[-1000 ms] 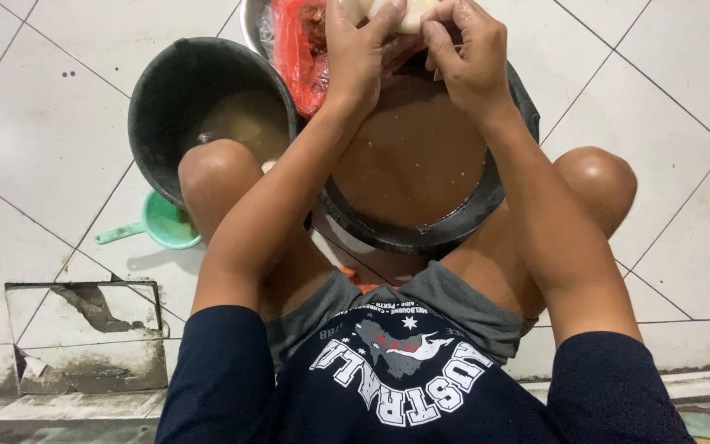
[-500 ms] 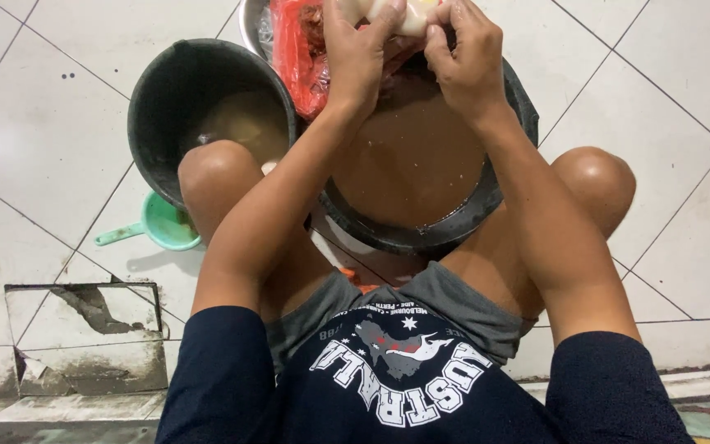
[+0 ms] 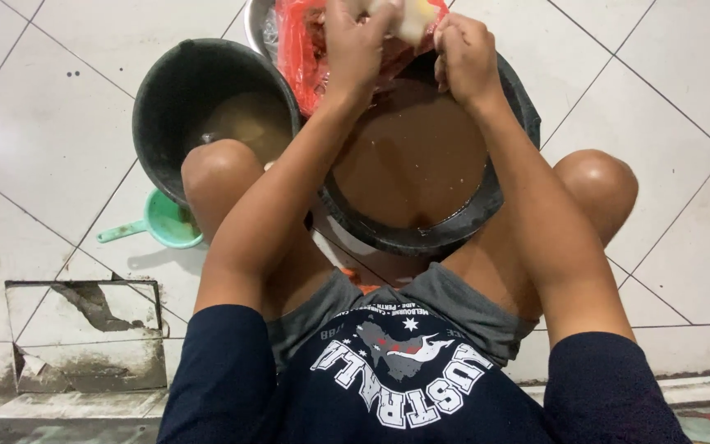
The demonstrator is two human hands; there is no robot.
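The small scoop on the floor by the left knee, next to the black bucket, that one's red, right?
Not red: the head view shows the small scoop is green. It does lie on the tiled floor by the left knee, next to the black bucket.

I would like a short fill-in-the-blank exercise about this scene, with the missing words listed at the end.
1. Both hands, the left hand and the right hand, hold a pale object above the black basin of ____ liquid.
2. The small scoop on the floor is ____ in colour.
3. The plastic bag behind the basin is ____.
4. The floor is covered with white ____.

Missing words: brown; green; red; tiles
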